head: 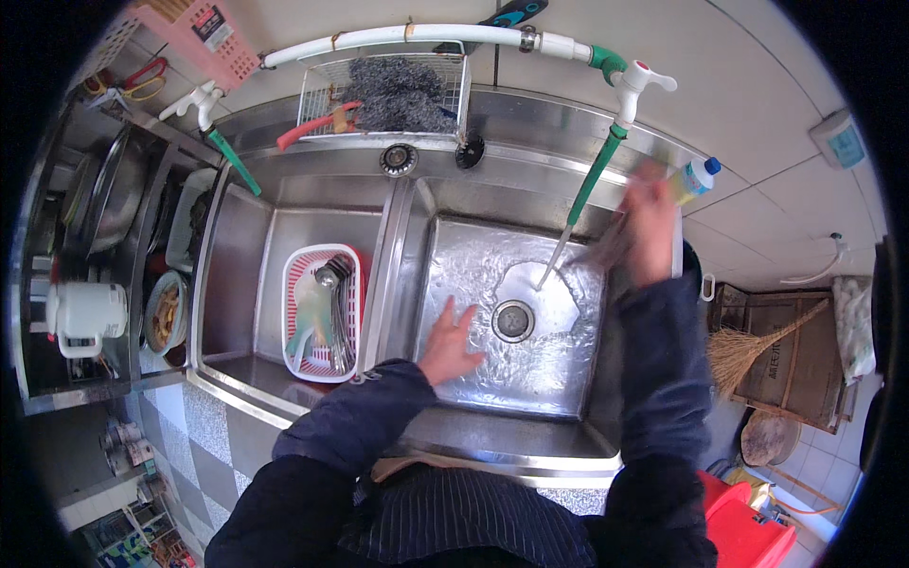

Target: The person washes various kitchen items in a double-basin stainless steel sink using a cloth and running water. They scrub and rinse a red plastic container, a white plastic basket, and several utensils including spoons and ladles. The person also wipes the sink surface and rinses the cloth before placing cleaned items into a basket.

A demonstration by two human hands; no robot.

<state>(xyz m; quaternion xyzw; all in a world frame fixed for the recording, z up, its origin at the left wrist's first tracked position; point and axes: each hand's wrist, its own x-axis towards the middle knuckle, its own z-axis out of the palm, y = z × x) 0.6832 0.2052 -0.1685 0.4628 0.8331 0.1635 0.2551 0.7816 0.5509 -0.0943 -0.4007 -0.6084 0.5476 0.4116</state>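
My left hand (pixel 453 349), fingers spread and holding nothing, is over the left part of the right steel sink basin (pixel 461 277). A thin water stream (pixel 556 257) falls from a green hose (pixel 596 177) near the round drain strainer (pixel 513 321). My right hand (pixel 652 224) is at the basin's right rim, beside a blue-capped bottle (pixel 692 183). That hand is motion-blurred, with a brownish smear to its left; whether it grips anything cannot be told. In the left basin, a red and white plastic basket (pixel 289 312) holds metal spoons (pixel 341 319) and a pale green utensil.
A wire rack (pixel 465 106) with dark scouring wool and a red-handled tool is behind the sinks. Two white taps (pixel 632 82) come off a wall pipe. Shelves with a steel bowl (pixel 117 192) and white appliance (pixel 89 319) stand left. A straw broom (pixel 746 348) is at right.
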